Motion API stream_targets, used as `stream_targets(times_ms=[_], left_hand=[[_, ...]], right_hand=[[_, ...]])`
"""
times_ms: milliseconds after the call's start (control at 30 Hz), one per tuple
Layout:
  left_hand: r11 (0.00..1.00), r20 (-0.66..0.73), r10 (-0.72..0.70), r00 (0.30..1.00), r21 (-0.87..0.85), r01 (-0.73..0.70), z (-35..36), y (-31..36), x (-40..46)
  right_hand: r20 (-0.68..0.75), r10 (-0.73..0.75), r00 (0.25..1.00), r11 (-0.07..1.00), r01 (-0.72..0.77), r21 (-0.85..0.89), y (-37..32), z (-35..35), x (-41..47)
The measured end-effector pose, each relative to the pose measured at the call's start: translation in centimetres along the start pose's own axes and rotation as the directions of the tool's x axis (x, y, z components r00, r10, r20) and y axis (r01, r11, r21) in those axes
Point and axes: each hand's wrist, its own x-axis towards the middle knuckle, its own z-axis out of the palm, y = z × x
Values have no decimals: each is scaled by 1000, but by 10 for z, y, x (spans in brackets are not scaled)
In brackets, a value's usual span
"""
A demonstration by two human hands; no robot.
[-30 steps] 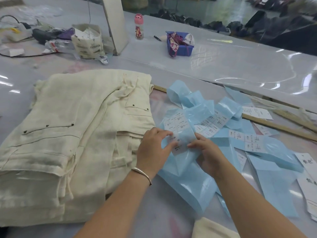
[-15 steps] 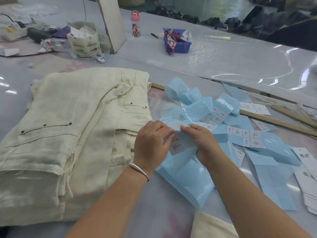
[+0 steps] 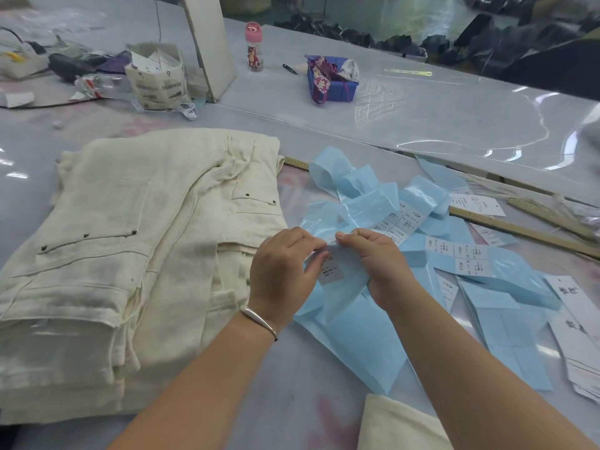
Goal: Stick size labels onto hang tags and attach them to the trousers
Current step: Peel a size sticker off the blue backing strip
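Observation:
A stack of folded cream trousers (image 3: 130, 254) lies on the left of the table. To its right spreads a tangle of light blue backing strips (image 3: 367, 196) carrying white size labels (image 3: 467, 258). My left hand (image 3: 282, 274) and my right hand (image 3: 380, 264) meet over one strip, both pinching its top edge. A white label marked XS (image 3: 331, 271) shows between them. White hang tags (image 3: 581, 323) lie at the right edge.
A wooden ruler (image 3: 519, 230) runs behind the strips. At the back stand a blue basket (image 3: 334, 86), a pink-capped bottle (image 3: 254, 47), a paper bag of tags (image 3: 157, 79) and a white post (image 3: 211, 43). A cream cloth corner (image 3: 399, 423) lies at the near edge.
Both hands have drawn closer together on the strip, and the XS label now shows lower between them. The camera has tilted slightly.

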Motion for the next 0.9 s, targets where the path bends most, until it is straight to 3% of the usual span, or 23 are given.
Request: stream_targets(times_ms=[267, 367, 467, 567, 633, 700, 767, 833, 900], left_hand=[[996, -76, 88, 993, -18, -90, 0, 0, -3], [992, -176, 0, 984, -122, -22, -16, 10, -7], [976, -343, -106, 933, -216, 31, -44, 14, -9], [967, -321, -177, 931, -230, 104, -67, 16, -5], [957, -225, -213, 951, -243, 157, -73, 21, -4], [934, -125, -266, 956, -279, 224, -75, 31, -7], [895, -12, -325, 946, -327, 303, -73, 42, -11], [867, 97, -351, 931, -343, 362, -66, 60, -16], [854, 185, -334, 924, -356, 380, -57, 84, -20]], right_hand=[[-117, 20, 993, 989, -37, -143, -3, 0, 11], [-225, 56, 973, 987, -87, -131, 1, 3, 25], [-347, 81, 934, 973, -150, -177, 6, 8, 43], [-334, 45, 942, 915, -173, -365, 7, 12, 47], [-233, -179, 956, 743, -24, -668, 8, 11, 38], [-198, -439, 876, 606, 126, -786, 4, 7, 16], [-188, -544, 818, 710, 329, -623, -3, -3, -16], [-17, -522, 853, 799, 481, -361, -17, -18, -57], [209, -506, 837, 736, 545, -402, -26, -38, -95]])
